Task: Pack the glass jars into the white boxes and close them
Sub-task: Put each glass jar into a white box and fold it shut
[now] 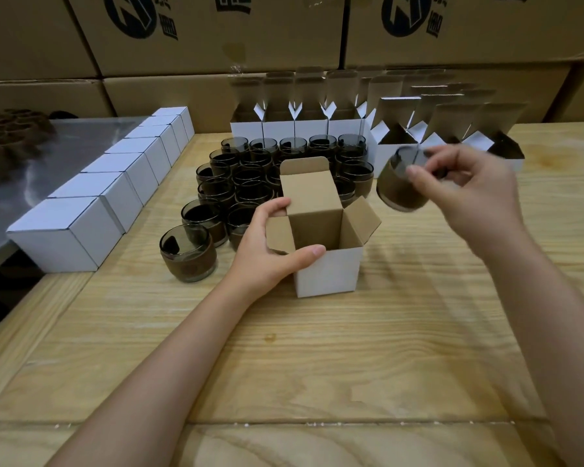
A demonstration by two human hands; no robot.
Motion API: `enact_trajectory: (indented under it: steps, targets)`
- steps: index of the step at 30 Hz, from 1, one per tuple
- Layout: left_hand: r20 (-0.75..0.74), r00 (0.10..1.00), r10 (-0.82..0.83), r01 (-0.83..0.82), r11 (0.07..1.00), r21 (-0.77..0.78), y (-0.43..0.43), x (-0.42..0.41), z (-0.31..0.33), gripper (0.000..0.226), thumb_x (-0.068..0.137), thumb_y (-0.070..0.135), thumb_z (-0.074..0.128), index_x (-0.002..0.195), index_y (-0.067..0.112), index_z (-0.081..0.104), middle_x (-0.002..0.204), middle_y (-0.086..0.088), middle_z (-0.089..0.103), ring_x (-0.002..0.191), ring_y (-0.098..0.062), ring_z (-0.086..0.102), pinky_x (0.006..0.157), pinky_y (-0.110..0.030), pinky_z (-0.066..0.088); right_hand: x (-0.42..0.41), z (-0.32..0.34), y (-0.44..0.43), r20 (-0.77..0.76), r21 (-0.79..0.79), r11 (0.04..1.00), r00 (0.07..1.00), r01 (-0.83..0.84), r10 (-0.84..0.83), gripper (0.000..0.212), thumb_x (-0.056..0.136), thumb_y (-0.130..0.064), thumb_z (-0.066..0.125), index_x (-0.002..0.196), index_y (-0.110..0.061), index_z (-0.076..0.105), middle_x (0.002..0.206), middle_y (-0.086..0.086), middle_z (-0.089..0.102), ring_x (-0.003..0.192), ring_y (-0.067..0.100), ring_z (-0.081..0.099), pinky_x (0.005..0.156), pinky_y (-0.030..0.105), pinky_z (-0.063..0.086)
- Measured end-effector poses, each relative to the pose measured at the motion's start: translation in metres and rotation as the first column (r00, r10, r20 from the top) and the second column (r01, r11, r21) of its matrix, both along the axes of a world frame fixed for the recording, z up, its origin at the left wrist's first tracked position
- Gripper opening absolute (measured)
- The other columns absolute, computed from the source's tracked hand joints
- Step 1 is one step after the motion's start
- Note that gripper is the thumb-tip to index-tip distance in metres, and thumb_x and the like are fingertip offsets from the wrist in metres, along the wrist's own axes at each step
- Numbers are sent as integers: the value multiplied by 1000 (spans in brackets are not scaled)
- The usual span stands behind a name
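An open white box (329, 273) with a brown inside stands in the middle of the wooden table (317, 358), its flaps up. My left hand (270, 246) grips its left wall, thumb on the near rim. My right hand (466, 193) pinches the rim of a smoky glass jar (400, 193) with a brown band. That jar hangs tilted in the air, to the right of the box and above it. Several more jars (236, 190) stand clustered behind and left of the box.
A row of closed white boxes (115, 190) runs along the left, partly on a metal surface (64, 146). Open empty white boxes (317, 123) line the back. Big brown cartons (216, 35) are stacked behind. Brown sleeves (7, 139) lie far left.
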State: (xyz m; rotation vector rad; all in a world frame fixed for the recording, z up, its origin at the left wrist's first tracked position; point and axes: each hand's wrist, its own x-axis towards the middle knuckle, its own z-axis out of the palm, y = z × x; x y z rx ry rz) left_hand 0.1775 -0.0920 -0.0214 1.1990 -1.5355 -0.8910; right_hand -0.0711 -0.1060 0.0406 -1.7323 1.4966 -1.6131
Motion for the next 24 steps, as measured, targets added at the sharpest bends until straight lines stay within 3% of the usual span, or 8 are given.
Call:
enact_trajectory:
  steps: [3,6,9,12,15,17,21,24]
  targets:
    - [18,1000,-12,12,1000,4,-1,1,-1,95,46,55,80,132,35,44,118,20,53,108,-7,59,93,-44,53,9,31,5,-50,-11,978,977,-210,209,13,80,-20,73,76,-28,63,102,-4,66,97,13,65,88,31,55]
    - [21,1000,-18,18,1000,4,-2,2,-2,96,47,55,81,133,35,44,120,18,52,109,-8,59,94,-45,53,26,48,10,-132,117,921,913,-373,386,9,77,-22,74,79,-22,65,101,9,68,96,24,63,86,37,54]
    - [62,998,-19,19,1000,-4,-3,5,-3,95,47,59,79,132,39,44,121,20,49,110,-2,56,96,-40,51,43,48,12,-239,246,867,840,-434,488,13,73,-30,75,79,-21,67,103,16,68,96,32,63,84,48,53]
    - [83,996,-22,24,1000,-19,-4,5,-3,98,46,60,78,134,36,44,122,18,52,107,7,54,97,-30,49,55,40,13,-346,328,854,790,-404,506,22,67,-44,69,79,-26,66,97,11,68,93,30,63,82,50,53]
    - [88,996,-25,28,999,-29,-5,4,-3,99,45,60,77,134,33,44,122,15,53,107,5,55,94,-26,48,60,30,9,-475,360,872,739,-333,478,12,73,-43,69,77,-34,62,87,-11,64,86,11,62,74,31,53]
    - [85,996,-29,32,999,-32,-4,4,-3,98,46,60,77,134,33,44,119,18,53,104,10,54,90,-18,47,63,23,9,-580,353,892,681,-283,446,13,77,-39,72,81,-35,60,84,-20,56,83,0,55,66,14,43]
    - [73,997,-36,40,998,-50,-2,4,-2,97,47,55,79,134,28,45,115,18,52,97,18,52,78,-1,41,68,11,11,-650,369,883,598,-291,469,17,81,-35,71,94,-31,62,95,-16,57,88,1,49,68,11,37]
    - [72,997,-36,41,997,-67,-2,3,-2,90,55,40,82,136,24,45,114,20,50,96,25,49,75,3,38,69,13,12,-641,416,877,605,-242,471,24,81,-35,71,104,-35,64,104,-16,59,95,5,46,67,15,35]
